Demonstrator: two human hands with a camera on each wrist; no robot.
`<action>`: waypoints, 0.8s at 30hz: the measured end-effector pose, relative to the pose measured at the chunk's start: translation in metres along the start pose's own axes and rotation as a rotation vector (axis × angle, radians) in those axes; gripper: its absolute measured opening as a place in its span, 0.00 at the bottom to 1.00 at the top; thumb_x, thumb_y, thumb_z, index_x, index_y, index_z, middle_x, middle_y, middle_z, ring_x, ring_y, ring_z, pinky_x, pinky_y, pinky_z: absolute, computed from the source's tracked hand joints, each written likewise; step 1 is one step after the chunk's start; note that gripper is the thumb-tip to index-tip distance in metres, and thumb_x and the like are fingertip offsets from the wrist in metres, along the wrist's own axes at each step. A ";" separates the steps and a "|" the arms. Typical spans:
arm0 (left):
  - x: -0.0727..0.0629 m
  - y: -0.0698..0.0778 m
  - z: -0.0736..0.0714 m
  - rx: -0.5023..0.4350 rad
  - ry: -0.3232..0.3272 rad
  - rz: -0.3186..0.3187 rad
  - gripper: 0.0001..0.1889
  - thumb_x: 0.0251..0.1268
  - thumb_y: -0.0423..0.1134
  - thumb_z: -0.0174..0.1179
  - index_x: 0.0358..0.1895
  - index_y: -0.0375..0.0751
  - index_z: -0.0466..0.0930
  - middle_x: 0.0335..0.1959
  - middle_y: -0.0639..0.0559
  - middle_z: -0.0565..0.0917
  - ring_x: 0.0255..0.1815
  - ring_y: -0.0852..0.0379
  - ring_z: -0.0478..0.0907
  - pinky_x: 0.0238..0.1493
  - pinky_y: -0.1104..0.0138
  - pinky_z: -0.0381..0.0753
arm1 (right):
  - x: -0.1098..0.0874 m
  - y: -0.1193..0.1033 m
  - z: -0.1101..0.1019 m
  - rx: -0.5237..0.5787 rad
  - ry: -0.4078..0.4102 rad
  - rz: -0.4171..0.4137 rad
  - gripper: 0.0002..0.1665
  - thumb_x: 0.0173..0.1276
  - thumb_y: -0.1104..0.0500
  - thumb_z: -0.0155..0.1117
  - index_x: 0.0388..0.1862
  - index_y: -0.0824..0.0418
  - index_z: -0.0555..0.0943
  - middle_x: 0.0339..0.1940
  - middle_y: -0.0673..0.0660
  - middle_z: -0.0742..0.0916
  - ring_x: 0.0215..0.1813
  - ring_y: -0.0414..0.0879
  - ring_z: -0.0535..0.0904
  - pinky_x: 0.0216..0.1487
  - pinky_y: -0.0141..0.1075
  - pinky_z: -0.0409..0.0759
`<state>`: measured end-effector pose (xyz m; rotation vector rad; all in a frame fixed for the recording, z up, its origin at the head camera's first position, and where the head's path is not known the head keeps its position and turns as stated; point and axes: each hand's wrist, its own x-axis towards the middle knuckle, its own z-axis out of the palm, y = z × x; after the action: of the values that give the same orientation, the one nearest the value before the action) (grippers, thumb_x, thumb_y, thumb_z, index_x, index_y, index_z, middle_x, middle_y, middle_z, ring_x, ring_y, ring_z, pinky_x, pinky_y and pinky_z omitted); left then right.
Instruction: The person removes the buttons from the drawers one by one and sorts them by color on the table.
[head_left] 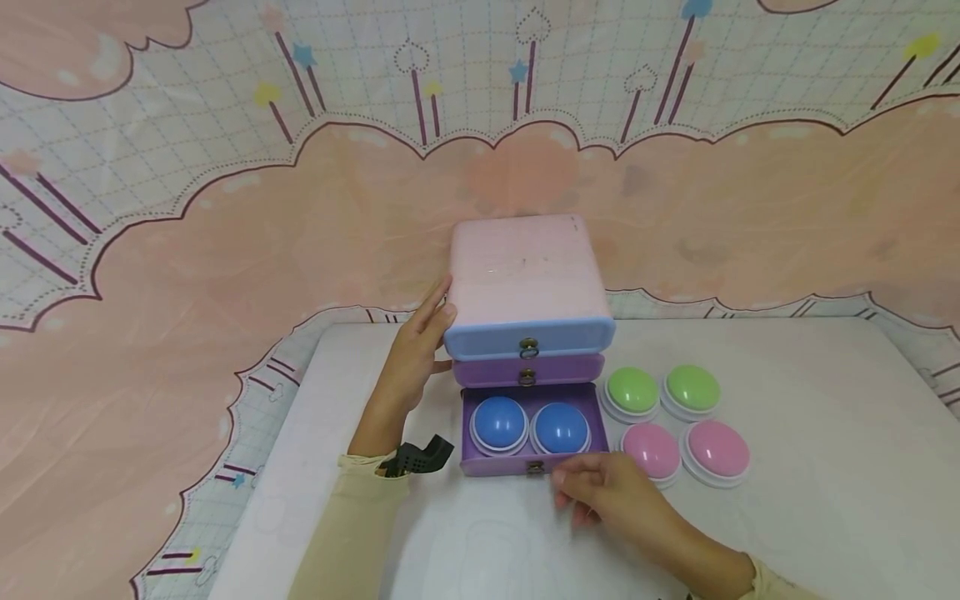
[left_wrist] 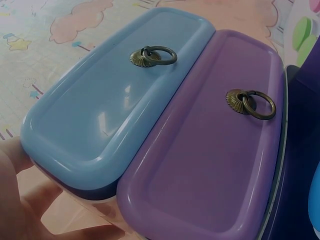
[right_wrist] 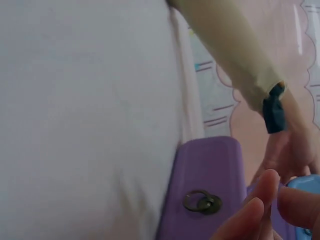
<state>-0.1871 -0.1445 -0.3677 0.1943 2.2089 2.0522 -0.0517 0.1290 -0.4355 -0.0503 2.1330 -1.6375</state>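
Note:
A small drawer cabinet [head_left: 525, 267] with a pink top stands at the middle of the table. My left hand [head_left: 411, 354] rests along its left side, fingers extended. The bottom purple drawer [head_left: 480, 467] is pulled out, and in it sit two blue dome-topped buttons with white rims, the left button [head_left: 499, 422] beside the right button [head_left: 560, 427]. My right hand [head_left: 615, 492] is at the right part of that drawer's front, fingers loosely bent, thumb and fingertips apart in the right wrist view. The drawer's brass ring pull [right_wrist: 202, 201] hangs untouched beside the fingertips.
Right of the drawer stand two green buttons [head_left: 693, 388] and two pink buttons [head_left: 717, 450], the nearer pink one partly behind my right hand. Above the pulled-out drawer, a blue drawer [left_wrist: 115, 95] and a purple drawer [left_wrist: 205, 135] are pushed in. Patterned cloth [head_left: 360, 208] hangs behind the white table [head_left: 810, 500].

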 end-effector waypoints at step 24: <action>-0.001 0.001 0.001 0.014 0.007 -0.001 0.28 0.78 0.57 0.51 0.77 0.78 0.59 0.83 0.70 0.53 0.78 0.33 0.62 0.58 0.31 0.75 | 0.036 -0.023 -0.031 -0.736 0.320 -0.439 0.29 0.63 0.41 0.75 0.57 0.58 0.87 0.53 0.55 0.90 0.53 0.51 0.87 0.53 0.48 0.86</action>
<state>-0.1859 -0.1439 -0.3665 0.1881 2.2275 2.0403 -0.1004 0.1396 -0.4200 -0.5461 3.0356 -1.0004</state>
